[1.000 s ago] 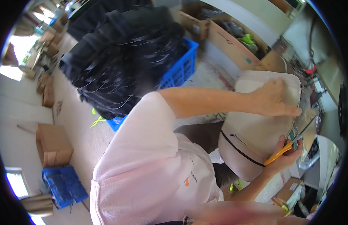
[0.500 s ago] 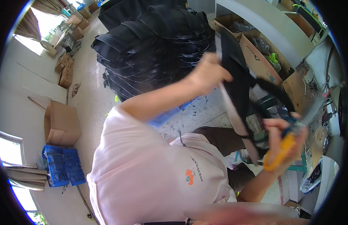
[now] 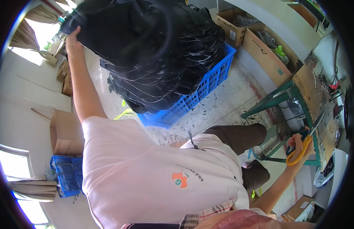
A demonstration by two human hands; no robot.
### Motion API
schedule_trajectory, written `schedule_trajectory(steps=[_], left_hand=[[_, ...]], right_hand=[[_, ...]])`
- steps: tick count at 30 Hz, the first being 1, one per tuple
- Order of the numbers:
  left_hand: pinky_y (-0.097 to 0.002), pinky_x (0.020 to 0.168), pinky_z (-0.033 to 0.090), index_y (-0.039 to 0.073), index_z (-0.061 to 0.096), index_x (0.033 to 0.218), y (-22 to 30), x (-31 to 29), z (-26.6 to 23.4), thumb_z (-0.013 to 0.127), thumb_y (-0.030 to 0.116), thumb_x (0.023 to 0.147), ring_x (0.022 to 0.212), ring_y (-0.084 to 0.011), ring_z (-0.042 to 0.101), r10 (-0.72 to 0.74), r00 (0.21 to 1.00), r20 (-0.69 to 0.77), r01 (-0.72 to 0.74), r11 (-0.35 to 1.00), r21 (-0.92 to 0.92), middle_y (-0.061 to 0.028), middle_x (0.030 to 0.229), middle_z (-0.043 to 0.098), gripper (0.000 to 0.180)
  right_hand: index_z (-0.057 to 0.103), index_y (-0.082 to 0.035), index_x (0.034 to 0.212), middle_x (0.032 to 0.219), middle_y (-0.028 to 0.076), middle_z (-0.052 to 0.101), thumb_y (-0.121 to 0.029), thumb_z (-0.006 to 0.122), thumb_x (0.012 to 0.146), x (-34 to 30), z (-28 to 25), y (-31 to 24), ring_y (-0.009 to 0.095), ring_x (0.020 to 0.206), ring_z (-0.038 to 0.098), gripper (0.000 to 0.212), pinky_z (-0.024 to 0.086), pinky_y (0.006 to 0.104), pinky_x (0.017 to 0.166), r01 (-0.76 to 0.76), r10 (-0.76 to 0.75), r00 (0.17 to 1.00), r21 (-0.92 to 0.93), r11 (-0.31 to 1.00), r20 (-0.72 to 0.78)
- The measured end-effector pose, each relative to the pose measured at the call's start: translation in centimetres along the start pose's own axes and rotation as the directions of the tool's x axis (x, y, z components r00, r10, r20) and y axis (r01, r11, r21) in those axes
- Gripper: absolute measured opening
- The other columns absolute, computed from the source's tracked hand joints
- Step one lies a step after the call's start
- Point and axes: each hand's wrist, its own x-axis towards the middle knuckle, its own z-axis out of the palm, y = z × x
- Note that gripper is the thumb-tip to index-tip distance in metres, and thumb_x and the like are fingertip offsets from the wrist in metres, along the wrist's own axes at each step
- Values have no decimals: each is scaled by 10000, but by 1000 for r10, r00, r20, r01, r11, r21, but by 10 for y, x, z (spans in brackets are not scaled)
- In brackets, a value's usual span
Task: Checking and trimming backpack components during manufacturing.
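My left hand [image 3: 74,42] is stretched to the far left, its fingers closed on the edge of a black fabric piece [image 3: 104,28]. That piece lies over the near-left side of a tall heap of black fabric pieces [image 3: 161,72], and its far part is blurred. The heap rises from a blue plastic crate [image 3: 207,84] on the floor. Off to the right, my right hand [image 3: 307,149] is wrapped round a pair of scissors [image 3: 304,145] with orange and dark handles. The scissor blades point up and away, beside the worn workbench edge.
A wooden-topped bench [image 3: 316,87] with green metal legs stands at the right. Behind it are open cardboard boxes [image 3: 268,61] holding bagged things. At the left lie another carton [image 3: 66,133] and stacked blue crates [image 3: 68,175]. Dark scraps litter the floor.
My left hand has swung from the right over to the far left, carrying the black piece from near the scissors onto the heap. The right hand keeps the scissors, now lower and farther right.
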Motion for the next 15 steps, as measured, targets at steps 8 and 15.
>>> schedule_trajectory(steps=[8,15], left_hand=[[-476,768,458,-54,466,1010,-137,83,-64,533,8,755,828,-351,564,-461,884,-85,468,866,177,-222,957,548,272],[-438,715,485,-105,444,991,-118,94,-88,554,36,745,795,-357,574,-299,906,-300,406,813,418,-251,948,540,303]], right_hand=[[432,-26,1096,665,31,529,-67,559,764,-31,-61,52,74,491,516,358,405,153,424,-203,178,972,-165,965,-154],[397,33,1139,620,32,496,-160,644,718,-17,-93,51,61,479,465,526,363,174,414,-254,215,967,-447,858,-137]])
